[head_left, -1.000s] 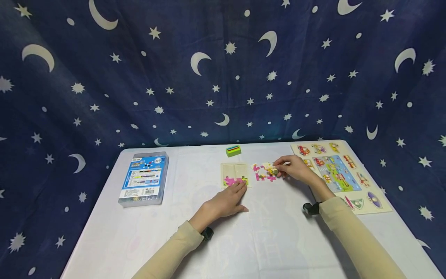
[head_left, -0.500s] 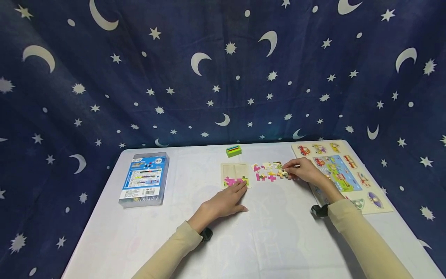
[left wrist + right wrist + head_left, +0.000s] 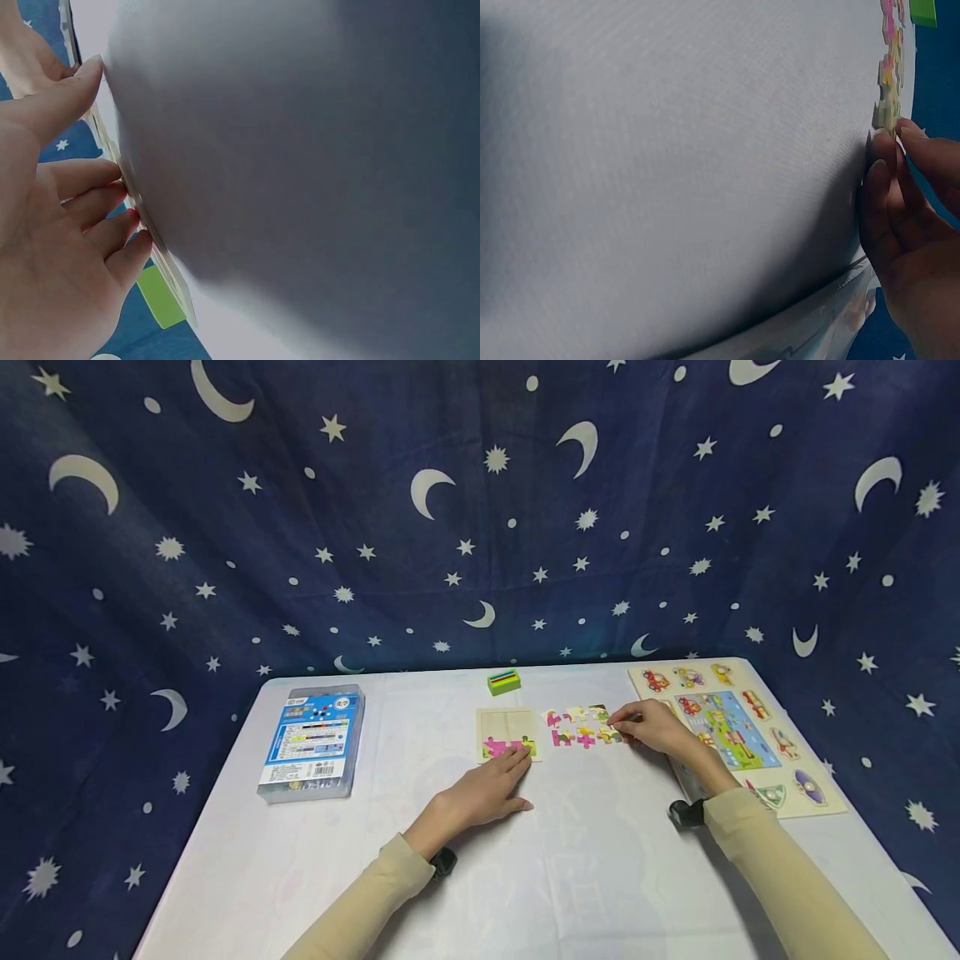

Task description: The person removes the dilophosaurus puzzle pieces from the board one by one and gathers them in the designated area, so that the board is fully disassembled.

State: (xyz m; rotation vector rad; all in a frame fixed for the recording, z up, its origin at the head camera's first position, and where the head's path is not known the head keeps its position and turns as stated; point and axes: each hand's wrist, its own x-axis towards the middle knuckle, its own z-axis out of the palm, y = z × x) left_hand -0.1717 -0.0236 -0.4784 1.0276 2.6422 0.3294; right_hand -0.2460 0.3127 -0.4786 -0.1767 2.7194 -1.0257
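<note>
My left hand (image 3: 489,789) lies with fingers extended, their tips resting on the near edge of a small wooden puzzle tray (image 3: 507,712). Pink and green pieces (image 3: 495,748) fill the tray's near part, partly covered by those fingers; bare wood shows behind. To the right of the tray, several loose jigsaw pieces (image 3: 585,737) lie in a cluster. At that cluster's right end my right hand (image 3: 651,727) pinches a yellow-green puzzle piece (image 3: 609,735) between thumb and fingers. In the right wrist view, the fingertips meet at the end of the row of pieces (image 3: 889,75), close over the table.
A green box with coloured sticks (image 3: 503,682) stands behind the tray. On the left lies a clear plastic case (image 3: 311,743) with a blue label. A large wooden knob puzzle board (image 3: 798,814) lies right, partly under my right forearm. A starry curtain (image 3: 480,527) hangs behind the table.
My right hand has moved right with the yellow-green puzzle piece, from over the cluster's middle to its right end, uncovering pieces there. My left hand has stayed at the tray.
</note>
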